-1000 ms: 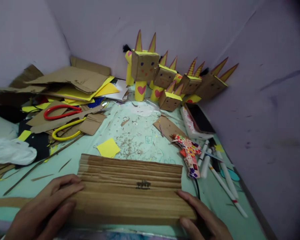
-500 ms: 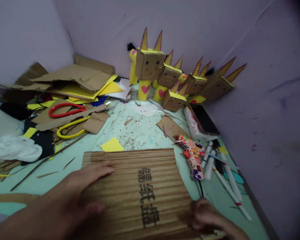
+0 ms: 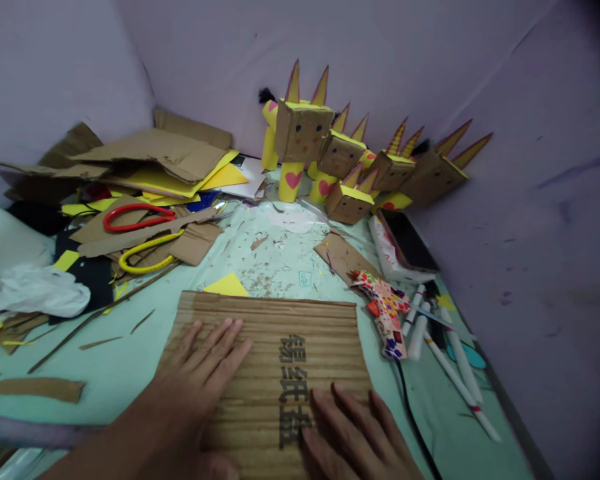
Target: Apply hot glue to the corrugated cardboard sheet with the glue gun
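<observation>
A sheet of cardboard [image 3: 270,360] lies flat on the table [image 3: 130,360], nearest the person. The left hand [image 3: 200,373] rests on its left part, the right hand [image 3: 355,433] on its near right corner. Just right of the sheet lies a glue gun [image 3: 385,313], with pens [image 3: 455,367] beyond it to the right. Behind, against the wall, stand box figures [image 3: 340,160]. At the far left, scissors [image 3: 135,233] lie among a pile of scraps [image 3: 150,160].

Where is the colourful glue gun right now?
The colourful glue gun lies on the table, just right of the cardboard sheet under both hands, beside the white markers.
</observation>
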Motion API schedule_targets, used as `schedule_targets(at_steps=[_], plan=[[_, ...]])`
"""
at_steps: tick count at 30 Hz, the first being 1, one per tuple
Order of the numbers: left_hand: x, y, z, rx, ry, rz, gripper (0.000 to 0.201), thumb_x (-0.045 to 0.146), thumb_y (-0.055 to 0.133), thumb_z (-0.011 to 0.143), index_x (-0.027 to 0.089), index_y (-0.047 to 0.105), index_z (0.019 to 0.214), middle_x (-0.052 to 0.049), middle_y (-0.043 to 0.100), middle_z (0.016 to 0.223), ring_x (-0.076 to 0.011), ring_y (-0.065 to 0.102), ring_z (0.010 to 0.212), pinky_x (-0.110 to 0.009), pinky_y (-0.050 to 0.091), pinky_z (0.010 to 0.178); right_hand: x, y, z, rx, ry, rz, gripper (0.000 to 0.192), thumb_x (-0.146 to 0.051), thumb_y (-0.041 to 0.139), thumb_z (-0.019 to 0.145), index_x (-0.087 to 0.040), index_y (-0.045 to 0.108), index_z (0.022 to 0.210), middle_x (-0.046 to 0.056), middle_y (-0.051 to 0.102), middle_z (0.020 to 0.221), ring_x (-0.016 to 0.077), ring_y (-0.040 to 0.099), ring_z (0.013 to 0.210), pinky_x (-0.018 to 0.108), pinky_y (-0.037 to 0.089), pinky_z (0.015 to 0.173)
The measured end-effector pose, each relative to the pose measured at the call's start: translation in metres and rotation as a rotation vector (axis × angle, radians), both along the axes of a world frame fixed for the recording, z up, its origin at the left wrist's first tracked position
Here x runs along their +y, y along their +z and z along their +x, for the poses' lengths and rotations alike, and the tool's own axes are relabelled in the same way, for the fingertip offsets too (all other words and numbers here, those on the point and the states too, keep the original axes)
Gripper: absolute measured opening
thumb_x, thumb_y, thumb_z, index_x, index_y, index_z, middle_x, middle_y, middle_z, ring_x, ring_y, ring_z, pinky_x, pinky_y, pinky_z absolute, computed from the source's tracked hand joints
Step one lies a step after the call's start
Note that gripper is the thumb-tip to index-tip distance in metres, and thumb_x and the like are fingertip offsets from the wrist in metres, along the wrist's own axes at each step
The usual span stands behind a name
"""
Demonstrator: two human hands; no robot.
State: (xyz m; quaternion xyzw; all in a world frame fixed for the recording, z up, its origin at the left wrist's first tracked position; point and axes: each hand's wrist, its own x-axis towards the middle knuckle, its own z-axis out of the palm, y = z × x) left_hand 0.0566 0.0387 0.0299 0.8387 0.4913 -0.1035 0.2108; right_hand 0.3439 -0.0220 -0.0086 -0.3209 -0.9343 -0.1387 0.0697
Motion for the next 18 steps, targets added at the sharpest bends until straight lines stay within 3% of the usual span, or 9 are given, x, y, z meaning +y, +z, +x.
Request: schedule_targets(at_steps=[3, 6, 8, 11, 13, 16, 18], plan=[[0.012, 0.005, 0.003, -0.054, 0.001, 0.058, 0.101, 0.039, 0.077, 0.058, 0.015, 0.027, 0.143, -0.014, 0.013, 0.151, -0.0364, 0.010, 0.139, -0.063, 0.019, 0.108, 0.012, -0.007, -0.020, -0.108, -0.070, 0.072, 0.039, -0.033, 0.041, 0.093, -0.025, 0.051, 0.131, 0.006, 0.061, 0.128, 0.0295, 0.062, 0.107, 0.047, 0.054, 0.073], [0.024, 0.008, 0.006, -0.064, 0.018, 0.105, 0.090, 0.040, 0.073, 0.064, 0.018, 0.033, 0.141, -0.014, 0.015, 0.151, -0.0360, 0.010, 0.140, -0.064, 0.014, 0.110, 0.028, -0.002, -0.031, -0.049, -0.155, 0.047, 0.048, -0.048, 0.038, 0.092, -0.021, 0.054, 0.128, 0.010, 0.060, 0.128, 0.0319, 0.060, 0.110, 0.051, 0.052, 0.076], [0.028, 0.008, 0.008, -0.039, 0.031, 0.071, 0.090, 0.043, 0.075, 0.061, 0.018, 0.038, 0.139, -0.017, 0.017, 0.150, -0.0388, 0.012, 0.139, -0.066, 0.013, 0.109, 0.037, 0.007, -0.032, 0.016, -0.137, 0.037, 0.049, -0.051, 0.035, 0.093, -0.019, 0.058, 0.121, 0.010, 0.064, 0.123, 0.0297, 0.062, 0.107, 0.047, 0.052, 0.077], [0.024, -0.003, 0.009, -0.045, 0.043, 0.128, 0.094, 0.047, 0.077, 0.055, 0.018, 0.041, 0.137, -0.018, 0.021, 0.149, -0.0400, 0.017, 0.138, -0.065, 0.013, 0.110, 0.039, 0.025, -0.017, 0.142, -0.061, -0.001, 0.033, -0.034, 0.035, 0.097, -0.023, 0.061, 0.114, 0.002, 0.071, 0.111, 0.0187, 0.067, 0.098, 0.033, 0.053, 0.078], [0.019, -0.016, 0.008, -0.070, 0.069, 0.270, 0.093, 0.040, 0.077, 0.053, 0.021, 0.042, 0.137, -0.016, 0.024, 0.150, -0.0372, 0.021, 0.139, -0.062, 0.010, 0.112, 0.035, 0.035, 0.003, 0.345, -0.273, -0.075, 0.027, -0.030, 0.039, 0.096, -0.026, 0.062, 0.110, 0.000, 0.073, 0.105, 0.0160, 0.068, 0.091, 0.027, 0.052, 0.079], [0.012, -0.035, 0.006, -0.107, 0.061, 0.428, 0.091, 0.033, 0.072, 0.050, 0.020, 0.045, 0.136, -0.014, 0.025, 0.151, -0.0348, 0.021, 0.140, -0.059, 0.011, 0.113, 0.035, 0.044, 0.038, 0.659, -0.938, -0.191, 0.028, -0.044, 0.049, 0.089, -0.023, 0.065, 0.094, 0.006, 0.074, 0.089, 0.0218, 0.069, 0.075, 0.030, 0.054, 0.067], [0.010, -0.041, 0.006, -0.114, 0.047, 0.479, 0.088, 0.033, 0.069, 0.050, 0.017, 0.048, 0.133, -0.015, 0.028, 0.150, -0.0352, 0.022, 0.140, -0.059, 0.011, 0.113, 0.043, 0.044, 0.053, 0.694, -1.169, -0.321, 0.042, -0.057, 0.046, 0.084, -0.021, 0.066, 0.077, 0.007, 0.071, 0.070, 0.0241, 0.067, 0.062, 0.032, 0.051, 0.054]])
